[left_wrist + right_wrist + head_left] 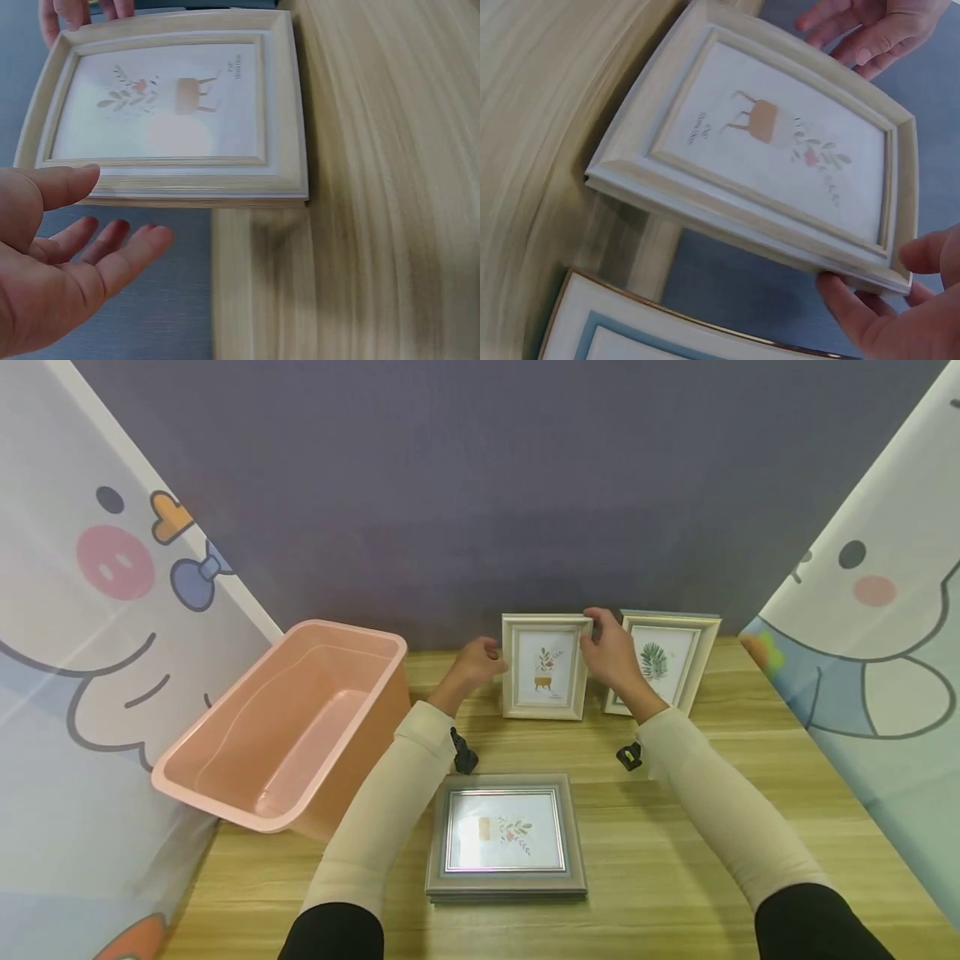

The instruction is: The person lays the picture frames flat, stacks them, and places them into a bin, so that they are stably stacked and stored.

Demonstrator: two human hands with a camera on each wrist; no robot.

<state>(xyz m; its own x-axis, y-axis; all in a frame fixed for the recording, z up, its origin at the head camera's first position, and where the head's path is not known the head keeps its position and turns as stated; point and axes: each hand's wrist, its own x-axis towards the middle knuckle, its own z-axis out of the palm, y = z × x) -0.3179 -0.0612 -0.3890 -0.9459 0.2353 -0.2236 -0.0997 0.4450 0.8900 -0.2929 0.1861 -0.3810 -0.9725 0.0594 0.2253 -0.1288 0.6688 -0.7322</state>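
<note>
**Two standing, one lying flat**

The cream frame (545, 667) is upright at the back of the surface (787, 777), close to the wall (487, 485). It is the one being handled. The right hand (611, 653) has its fingers clamped on the upper corner at that side; the left hand (477, 664) is at the opposite side edge, fingers apart, the thumb near the front face. Whether that thumb touches, I cannot tell.

Just beside it, apart from it, the leaf frame (660, 664) stands tilted, with no grip on it; its placing looks finished. The cream frame's seems nearly so, since only letting go and perhaps a small adjustment appear outstanding.

The grey frame (506, 831) lies face up nearer the person, untouched, its layered edge suggesting another beneath, so standing it up is not done. The bin (375, 727) sits to the left, out of both hands' grasp.
</note>
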